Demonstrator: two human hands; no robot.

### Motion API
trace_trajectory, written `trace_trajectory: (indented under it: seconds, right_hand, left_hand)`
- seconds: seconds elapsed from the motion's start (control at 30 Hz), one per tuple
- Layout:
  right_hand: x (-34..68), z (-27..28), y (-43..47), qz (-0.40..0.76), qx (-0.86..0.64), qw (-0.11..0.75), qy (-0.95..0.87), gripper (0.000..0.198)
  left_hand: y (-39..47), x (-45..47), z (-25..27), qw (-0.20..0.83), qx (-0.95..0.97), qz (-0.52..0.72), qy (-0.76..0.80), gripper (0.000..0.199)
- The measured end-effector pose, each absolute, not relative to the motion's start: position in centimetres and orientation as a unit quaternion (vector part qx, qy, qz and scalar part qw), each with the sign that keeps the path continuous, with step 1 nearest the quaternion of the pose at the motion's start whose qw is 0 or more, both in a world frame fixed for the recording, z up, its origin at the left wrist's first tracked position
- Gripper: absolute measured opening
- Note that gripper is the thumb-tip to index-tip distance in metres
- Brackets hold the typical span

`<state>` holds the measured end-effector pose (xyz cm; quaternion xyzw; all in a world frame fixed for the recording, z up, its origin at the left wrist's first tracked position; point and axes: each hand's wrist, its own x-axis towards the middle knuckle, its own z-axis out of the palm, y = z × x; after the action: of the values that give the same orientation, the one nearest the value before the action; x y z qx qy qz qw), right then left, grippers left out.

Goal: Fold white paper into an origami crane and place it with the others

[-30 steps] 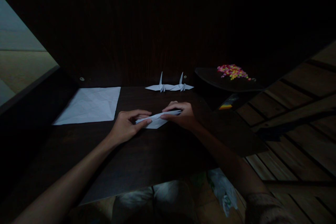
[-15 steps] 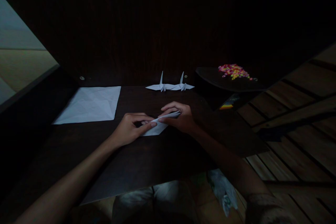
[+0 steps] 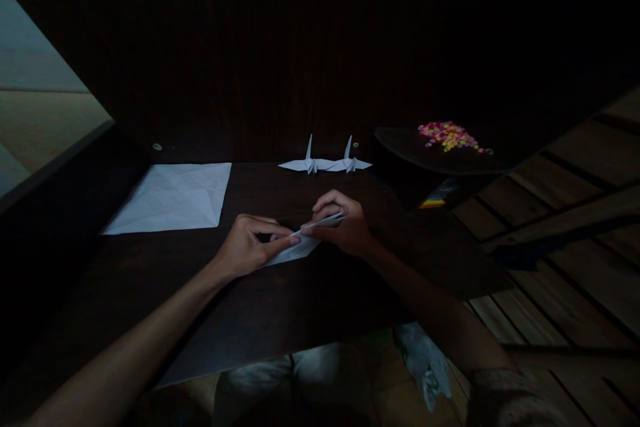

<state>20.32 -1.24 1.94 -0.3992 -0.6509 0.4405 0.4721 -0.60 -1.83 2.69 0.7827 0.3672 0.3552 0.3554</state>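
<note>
A folded piece of white paper point(image 3: 299, 251) is held between my two hands, low over the dark desk. My left hand point(image 3: 249, 243) pinches its left part, thumb on the near face and fingers behind. My right hand point(image 3: 344, 221) grips the right part, its thumb along the upper fold and its index finger bent above. The thumbs come close together near the paper's middle. Past my hands, two joined white origami cranes point(image 3: 325, 165) stand against the back panel. The fingers behind the paper are partly hidden.
A creased white paper sheet point(image 3: 175, 197) lies flat at the left. On a raised dark corner shelf point(image 3: 400, 140) at the right sits a heap of small colourful pieces point(image 3: 450, 135). A side board point(image 3: 55, 157) bounds the left. A plastic bag point(image 3: 425, 363) is below the desk's front edge.
Both hands keep their pinch on the folded paper. The paper has tilted slightly, its lower edge now slanting more. My right index finger has shifted a little.
</note>
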Motion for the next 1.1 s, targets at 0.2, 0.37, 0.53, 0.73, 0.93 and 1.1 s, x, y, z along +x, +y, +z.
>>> trace_trajectory:
  seconds: [0.2,0.37,0.53,0.73,0.93,1.1]
  right_hand:
    - [20.0,2.0,-1.1,0.468,-0.380,0.512,-0.612,0.041]
    - [19.4,1.7,-1.0,0.533,-0.380,0.512,-0.556,0.044]
    - [18.8,1.5,-1.1,0.570,-0.411,0.461,-0.542,0.030]
    - [19.1,1.8,-0.9,0.572,-0.436,0.475,-0.507,0.028]
    - [19.6,2.4,-0.6,0.573,-0.446,0.483,-0.489,0.026]
    - [19.6,2.1,-0.4,0.582,-0.463,0.472,-0.474,0.025]
  left_hand:
    - [-2.0,-0.5,3.0,0.347,0.764,0.381,0.388,0.021]
    - [-2.3,0.0,3.0,0.360,0.720,0.420,0.420,0.020]
    - [-2.4,0.6,2.6,0.380,0.690,0.430,0.441,0.022]
    - [-2.1,0.4,2.0,0.442,0.691,0.390,0.419,0.025]
    - [-1.9,0.4,2.1,0.523,0.677,0.340,0.391,0.028]
    - [-2.0,0.6,2.3,0.601,0.648,0.296,0.362,0.029]
